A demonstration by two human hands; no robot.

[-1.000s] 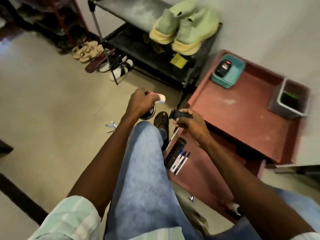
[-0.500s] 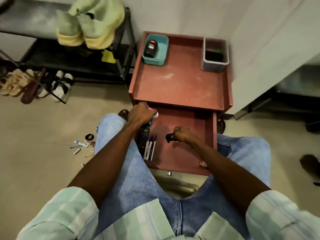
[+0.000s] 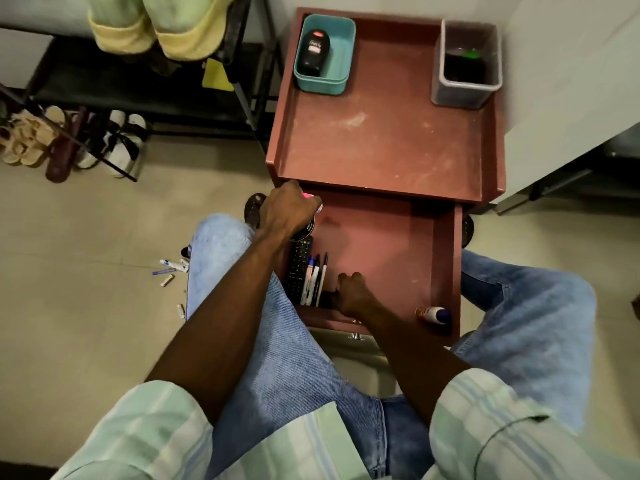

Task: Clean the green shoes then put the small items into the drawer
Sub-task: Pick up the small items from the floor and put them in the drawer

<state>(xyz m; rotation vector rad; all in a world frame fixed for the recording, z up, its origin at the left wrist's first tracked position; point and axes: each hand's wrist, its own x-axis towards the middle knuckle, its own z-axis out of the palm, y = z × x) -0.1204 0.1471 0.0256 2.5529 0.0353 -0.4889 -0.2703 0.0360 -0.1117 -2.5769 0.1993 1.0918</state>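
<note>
Two hands work over the open drawer [image 3: 388, 244], pulled out from the red bench [image 3: 384, 133] toward the seated person's knees. Shoe rack [image 3: 145, 84] stands left of the drawer, farther back; green shoes [image 3: 152, 26] sit on its upper shelf, soles hanging over the edge, and sandals and white shoes lie on the floor beneath it. On the bench top, beyond the drawer: teal tray [image 3: 343, 46] holding a black bottle [image 3: 313, 51], grey bin [image 3: 465, 91] at the far right corner.

Left hand [image 3: 289, 211] hovers at the drawer's far left corner, grip curled around a round black tin [image 3: 308, 230] and a pink-and-white item, partly hidden. Right hand [image 3: 353, 294] is down inside the drawer near its front wall, grip closed on a small black object [image 3: 329, 299]; what it is cannot be told.

Inside the drawer, along its left side: remote [image 3: 298, 268], then pens [image 3: 317, 278] just beside it. Glue stick [image 3: 434, 313] lies in the front right corner.

On the floor left of the drawer, past the left knee, small pens and bits [image 3: 169, 270] lie scattered.
</note>
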